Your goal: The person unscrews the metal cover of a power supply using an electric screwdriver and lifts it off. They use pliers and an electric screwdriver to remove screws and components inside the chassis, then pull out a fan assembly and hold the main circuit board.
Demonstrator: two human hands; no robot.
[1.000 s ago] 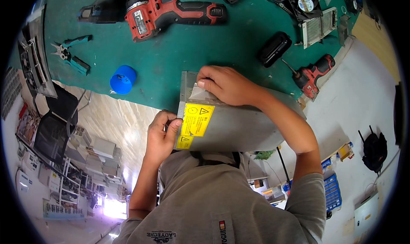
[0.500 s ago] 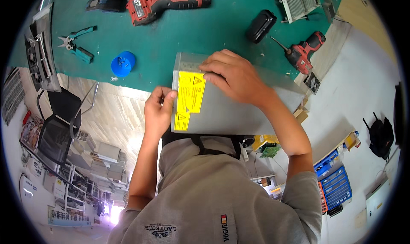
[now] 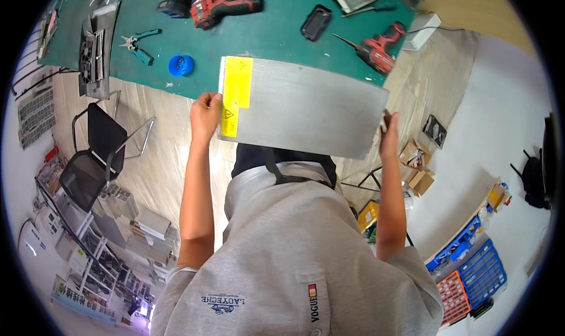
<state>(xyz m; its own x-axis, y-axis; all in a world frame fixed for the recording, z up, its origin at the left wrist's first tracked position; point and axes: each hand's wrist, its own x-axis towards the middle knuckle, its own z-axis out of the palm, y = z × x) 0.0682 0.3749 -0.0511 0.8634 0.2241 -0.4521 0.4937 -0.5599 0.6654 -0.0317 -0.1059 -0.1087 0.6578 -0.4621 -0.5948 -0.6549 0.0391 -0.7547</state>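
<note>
A flat grey metal box or cover (image 3: 312, 106) is held level in front of my waist, its far edge over the front of the green table. Yellow warning labels (image 3: 236, 83) run along its left end. My left hand (image 3: 206, 112) grips the left edge beside the lower label, fingers curled and thumb at the rim. At the opposite end my right hand (image 3: 388, 133) is closed round the right edge; its fingertips are partly hidden. The underside of the metal piece is out of sight.
On the green table (image 3: 271, 39) lie a red-black power drill (image 3: 220, 9), a second red driver (image 3: 379, 47), pliers (image 3: 141, 46), a blue cup (image 3: 180, 65) and a black case (image 3: 316, 22). A black chair (image 3: 97, 153) stands left; cardboard boxes (image 3: 419, 165) sit on the floor at right.
My right hand has left the label area and moved to the right edge. The metal piece now shows its whole broad face, and my view has shifted. My left hand keeps the left edge.
</note>
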